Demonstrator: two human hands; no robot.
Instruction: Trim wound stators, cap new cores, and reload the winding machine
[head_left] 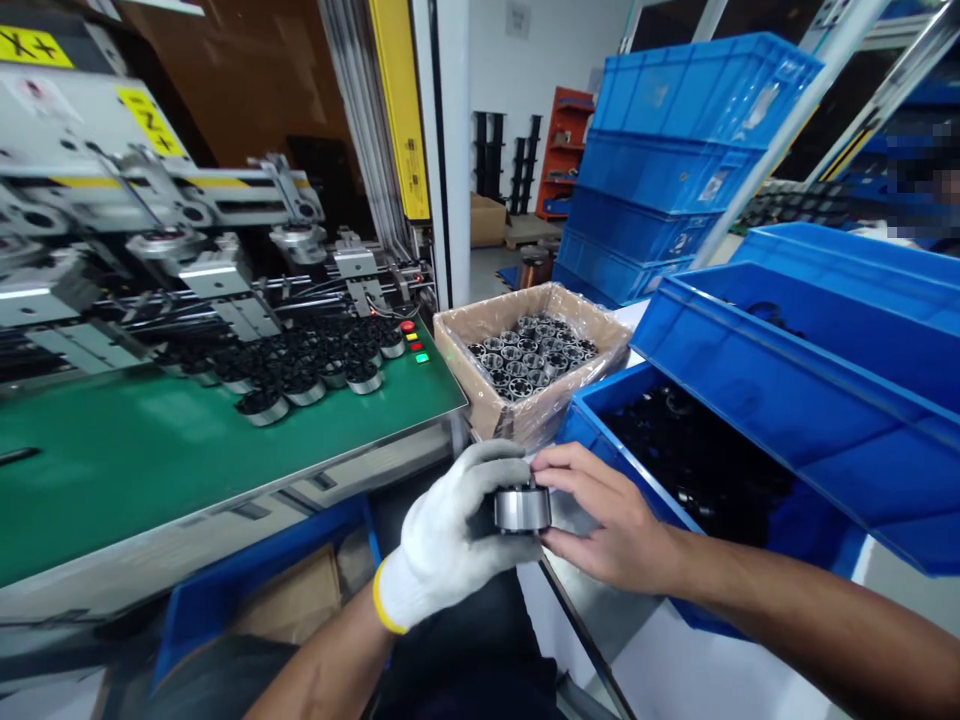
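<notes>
A metal ring part (522,509) with dark edges is held between both hands, in front of the cardboard box. My left hand (457,530), in a white glove with a yellow cuff, is closed around its left side, fingers above and thumb below. The bare right hand (611,515) grips the same part from the right, fingertips at its top and bottom edges. Several similar metal parts with black inserts (365,376) stand on the green table at the left.
A plastic-lined cardboard box (487,412) holds several ring parts. Blue bins with black pieces (750,375) are at the right, with stacked blue crates (652,170) behind. A machine (225,270) stands over the green table (135,480). Part of another person shows at the far right.
</notes>
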